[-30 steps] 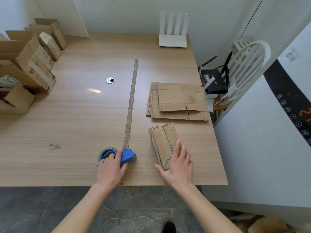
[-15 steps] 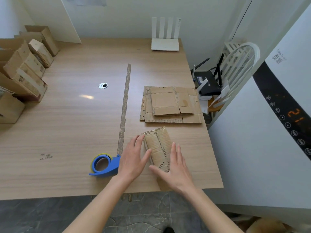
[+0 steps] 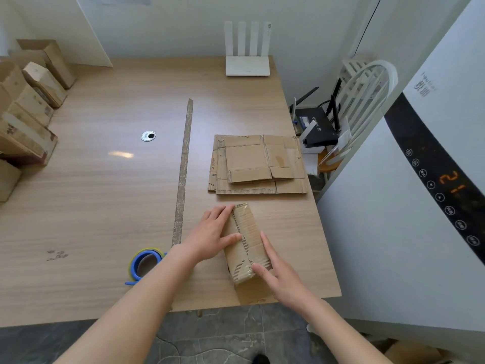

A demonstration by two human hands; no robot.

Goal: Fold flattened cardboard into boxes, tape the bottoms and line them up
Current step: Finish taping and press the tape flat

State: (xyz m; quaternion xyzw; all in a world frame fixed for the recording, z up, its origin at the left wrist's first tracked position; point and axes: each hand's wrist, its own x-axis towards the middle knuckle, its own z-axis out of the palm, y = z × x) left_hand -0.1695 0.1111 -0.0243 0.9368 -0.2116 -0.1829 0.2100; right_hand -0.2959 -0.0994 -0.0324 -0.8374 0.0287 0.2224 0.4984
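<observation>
A person's left hand (image 3: 213,233) lies flat against the left side of a small folded cardboard box (image 3: 248,243), fingers straight and thumb resting across its top, while the right hand (image 3: 282,271) presses the box's right side with fingers extended along the cardboard and thumb on its near end; neither hand curls around it. The box lies on its side near the front right edge of a wooden table (image 3: 91,206), its corrugated surface torn in a ragged line down the middle and its far end glossy with clear tape. Just left of the left forearm sits a blue tape dispenser (image 3: 141,265) with a yellow-rimmed roll, partly hidden by the arm. A long strip of brown tape (image 3: 183,174) runs along the tabletop from near the dispenser toward the far side. Beyond the box, close to the right edge, rests a stack of flattened cardboard (image 3: 258,164). A round metal grommet (image 3: 148,136) is set in the table further left. Along the left edge stands a row of assembled boxes (image 3: 31,106), flaps open. A white router (image 3: 247,52) with four antennas stands at the table's far end, and a white chair (image 3: 367,93) holding a black router (image 3: 316,124) sits beside the table at right.
</observation>
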